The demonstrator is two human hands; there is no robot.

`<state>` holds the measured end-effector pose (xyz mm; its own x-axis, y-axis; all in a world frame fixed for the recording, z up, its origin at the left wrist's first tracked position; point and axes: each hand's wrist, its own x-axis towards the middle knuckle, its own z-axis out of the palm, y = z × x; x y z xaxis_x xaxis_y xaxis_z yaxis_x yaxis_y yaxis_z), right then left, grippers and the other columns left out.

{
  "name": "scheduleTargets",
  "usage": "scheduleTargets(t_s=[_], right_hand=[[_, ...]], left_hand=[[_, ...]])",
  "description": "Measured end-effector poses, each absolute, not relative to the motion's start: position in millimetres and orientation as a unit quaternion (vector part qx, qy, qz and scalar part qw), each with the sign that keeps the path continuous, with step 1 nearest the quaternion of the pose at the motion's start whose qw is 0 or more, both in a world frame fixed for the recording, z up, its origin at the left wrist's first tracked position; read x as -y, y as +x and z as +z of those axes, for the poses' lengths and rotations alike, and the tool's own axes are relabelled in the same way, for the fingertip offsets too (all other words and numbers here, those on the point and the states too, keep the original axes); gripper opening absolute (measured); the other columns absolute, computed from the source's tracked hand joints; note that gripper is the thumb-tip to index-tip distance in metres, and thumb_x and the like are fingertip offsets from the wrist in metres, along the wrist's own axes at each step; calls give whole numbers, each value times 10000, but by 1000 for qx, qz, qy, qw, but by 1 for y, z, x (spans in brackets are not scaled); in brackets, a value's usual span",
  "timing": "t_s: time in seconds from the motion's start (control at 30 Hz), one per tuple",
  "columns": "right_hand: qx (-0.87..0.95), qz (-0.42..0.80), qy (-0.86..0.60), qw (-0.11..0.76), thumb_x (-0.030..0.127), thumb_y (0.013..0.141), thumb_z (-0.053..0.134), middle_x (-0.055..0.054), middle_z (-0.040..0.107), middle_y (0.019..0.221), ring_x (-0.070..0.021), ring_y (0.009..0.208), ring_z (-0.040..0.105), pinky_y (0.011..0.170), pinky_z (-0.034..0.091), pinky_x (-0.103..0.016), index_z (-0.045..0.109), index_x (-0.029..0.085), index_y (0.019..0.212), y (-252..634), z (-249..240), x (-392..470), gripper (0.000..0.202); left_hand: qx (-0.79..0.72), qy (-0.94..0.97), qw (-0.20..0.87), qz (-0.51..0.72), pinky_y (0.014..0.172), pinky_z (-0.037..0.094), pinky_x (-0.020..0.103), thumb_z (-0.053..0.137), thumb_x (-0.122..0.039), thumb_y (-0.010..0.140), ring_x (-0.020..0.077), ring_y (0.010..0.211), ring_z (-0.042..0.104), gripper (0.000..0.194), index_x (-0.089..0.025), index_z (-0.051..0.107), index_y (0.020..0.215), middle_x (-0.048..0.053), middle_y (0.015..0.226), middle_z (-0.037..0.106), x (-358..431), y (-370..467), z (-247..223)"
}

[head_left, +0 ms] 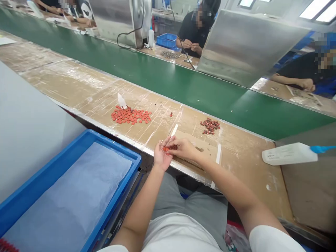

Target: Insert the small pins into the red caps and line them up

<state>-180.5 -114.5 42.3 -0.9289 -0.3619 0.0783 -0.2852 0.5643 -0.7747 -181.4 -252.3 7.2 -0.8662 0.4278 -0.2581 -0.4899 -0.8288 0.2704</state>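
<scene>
The left hand [162, 159] is turned palm up above the near edge of the surface [241, 147], opened out with its fingers slightly curled, and a few small red discs [165, 149] lie in it. The right hand [185, 148] reaches over that palm with its thumb and fingertips drawn close together at the discs; whether they grip one cannot be told. Beneath the right hand is a cardboard sheet [206, 144] with dark stains, with a white strip [218, 154] along its right side.

Farther left on the surface, a pile of red discs [128, 117] spreads around a white pointed nozzle [121, 100]. A heap of dark red pieces [210, 125] sits beyond the sheet, and a lone red piece [171, 114] lies between the two groups. A white bottle [290, 154] with a blue tip lies at the right. At the lower left, a blue tray [90, 134] is lined with a pale sheet [78, 189]. A green belt [157, 80] runs behind, with other people [195, 35] seated beyond.
</scene>
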Motion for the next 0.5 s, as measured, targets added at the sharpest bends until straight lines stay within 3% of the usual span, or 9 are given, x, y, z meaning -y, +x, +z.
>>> scheduleTargets(t_s=[0.17,0.33,0.5], right_hand=[[-878,-459,-110,-81,367,785,722,-13,740,878,-121,644,620,611,490,-238,729,213,980,-153,46,112,248],[-902,-304,-123,-280,358,849,668,-31,717,761,-138,658,618,664,488,-271,707,205,945,-120,50,96,184],[-916,-166,-193,-308,295,881,633,-54,737,853,-176,743,652,701,496,-318,673,223,993,-95,46,75,140]], left_hand=[[-196,-137,229,944,925,524,307,498,-282,889,190,1026,667,302,-110,675,1063,128,1038,712,246,-167,14],[-247,-105,307,913,953,517,292,604,-211,852,210,1091,649,219,-99,691,1019,128,1073,712,247,-143,26],[-319,-74,331,885,843,557,237,680,-169,805,162,929,699,176,-95,711,962,115,1023,733,240,-127,33]])
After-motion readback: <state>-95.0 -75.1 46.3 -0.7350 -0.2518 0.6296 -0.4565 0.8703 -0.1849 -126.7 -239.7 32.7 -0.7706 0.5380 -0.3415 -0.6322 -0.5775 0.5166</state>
